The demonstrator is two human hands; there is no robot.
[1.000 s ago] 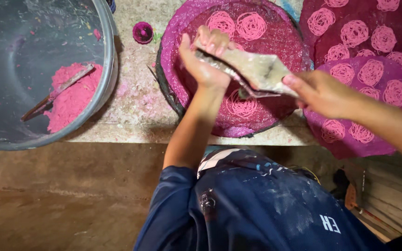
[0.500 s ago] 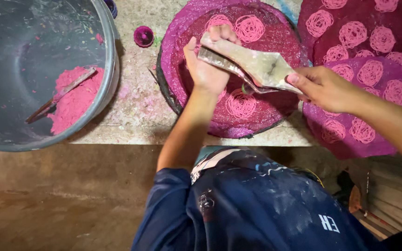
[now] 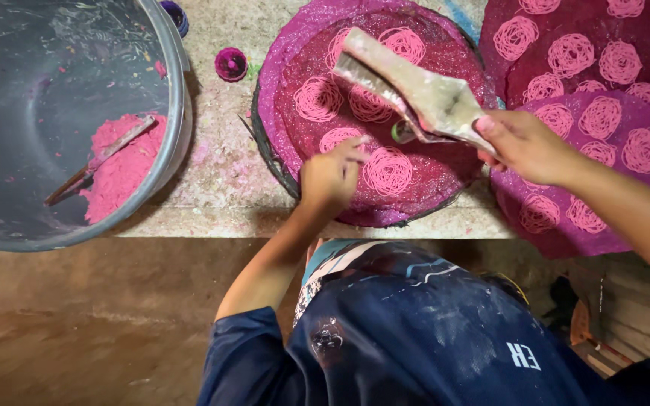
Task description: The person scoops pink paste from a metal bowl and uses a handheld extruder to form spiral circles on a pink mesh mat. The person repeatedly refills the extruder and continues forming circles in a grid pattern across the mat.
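The left hand (image 3: 330, 174) rests on the near part of a round tray (image 3: 272, 162) coated in dark magenta paste, its fingers curled loosely with the tips touching a pale pink coil (image 3: 387, 171), as if steadying or pressing it into the wet surface. The right hand (image 3: 524, 143) is closed around the narrow end of a flat wooden press (image 3: 415, 90), holding it tilted above the tray so that its broad, paste-smeared end points away over the far coils; lifted this way, it leaves the coils below untouched. The tray sits on a speckled bench (image 3: 220, 180), its near rim reaching almost to the bench's front edge, so there is little spare room there. To the right, a magenta sheet (image 3: 603, 135) with more pink coils overlaps the tray's side and hangs slightly past the bench edge, crowding the right hand's side. To the left, a large grey basin (image 3: 178, 113) stands just beside the tray, holding a heap of pink dough (image 3: 122, 165) with a stick (image 3: 99, 159) lying in it, within easy reach of the left hand. Between basin and tray lies a strip of bare bench with a small purple cap (image 3: 231, 63) near the far side. Below the bench edge the person's dark blue clothing and a brown floor show.
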